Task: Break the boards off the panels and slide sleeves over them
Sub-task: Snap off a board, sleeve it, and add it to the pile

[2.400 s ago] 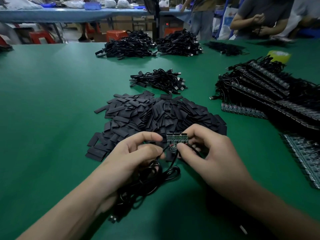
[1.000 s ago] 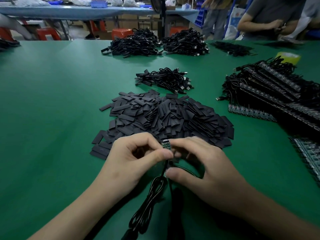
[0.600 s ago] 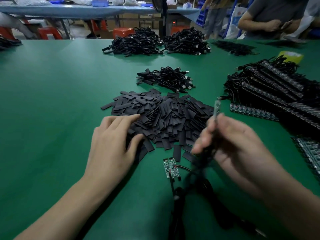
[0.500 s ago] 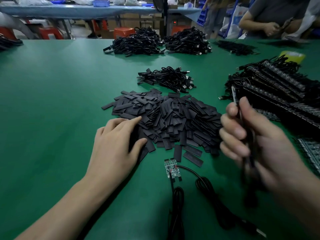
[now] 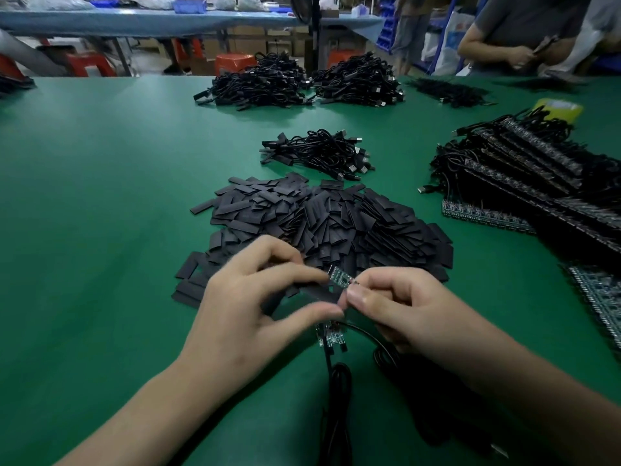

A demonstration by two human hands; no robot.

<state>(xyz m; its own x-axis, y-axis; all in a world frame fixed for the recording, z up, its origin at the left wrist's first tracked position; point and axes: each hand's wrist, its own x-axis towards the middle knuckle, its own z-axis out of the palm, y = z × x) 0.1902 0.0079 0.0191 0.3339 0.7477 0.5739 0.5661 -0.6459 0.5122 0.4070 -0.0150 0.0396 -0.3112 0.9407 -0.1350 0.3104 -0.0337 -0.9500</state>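
Where half a second ago the left hand (image 5: 255, 297) lay flat on the heap and the right hand (image 5: 403, 307) was off at three o'clock with its freshly snapped piece, the two have now met in the middle. The left thumb and forefinger pinch a flat black sleeve (image 5: 319, 292), with the other fingers curled behind. The right thumb and forefinger pinch the tail of a small green board (image 5: 337, 275), whose free end points toward ten o'clock, just above the sleeve. The motion blur keeps me from telling whether its tip has entered the sleeve's mouth.

I'd say the breaking is done for this piece and the sleeving is just starting. The board's black cable (image 5: 386, 354) trails from the right hand toward six o'clock.

Directly under the hands, at six, the leftover boards (image 5: 331, 338) lie on the green mat (image 5: 100, 230) where they were, waiting their turn. The heap of sleeves (image 5: 329, 223) sits at twelve, with a small bundle of cables (image 5: 319, 153) beyond it. The unbroken panels (image 5: 510, 183) are stacked out at two o'clock.
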